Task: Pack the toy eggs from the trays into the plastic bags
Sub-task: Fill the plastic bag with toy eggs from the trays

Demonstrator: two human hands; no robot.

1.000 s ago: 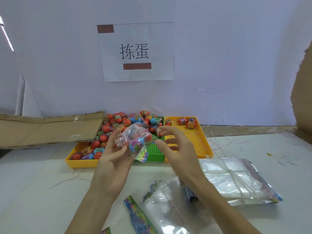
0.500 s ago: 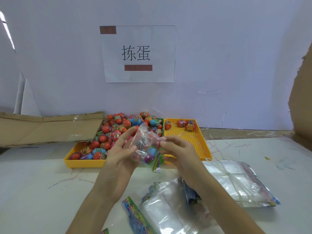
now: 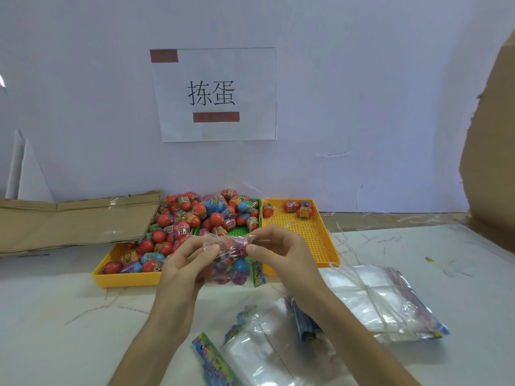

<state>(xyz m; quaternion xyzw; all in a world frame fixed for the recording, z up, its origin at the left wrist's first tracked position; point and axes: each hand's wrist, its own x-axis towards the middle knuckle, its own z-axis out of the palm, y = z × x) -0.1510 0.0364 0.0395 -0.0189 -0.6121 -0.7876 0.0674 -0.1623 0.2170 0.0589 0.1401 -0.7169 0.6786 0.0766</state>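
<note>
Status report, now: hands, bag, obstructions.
Left hand and right hand pinch clear plastic bag of toy eggs at its top. Held above the table. Nothing obstructing.

Held bag [image 3: 227, 263]: thin clear plastic film, crinkled, glossy. Toy eggs [image 3: 195, 218]: smooth shiny plastic with printed foil-like bands. Yellow tray [image 3: 303, 235] at 1 o'clock: matt moulded plastic, perforated grid floor. Bag stack [image 3: 376, 299] at 4 o'clock: glossy film. Cardboard [image 3: 69, 218] at 10 o'clock: matt, taped. Tabletop [image 3: 55, 316]: matt white, scuffed.
</note>
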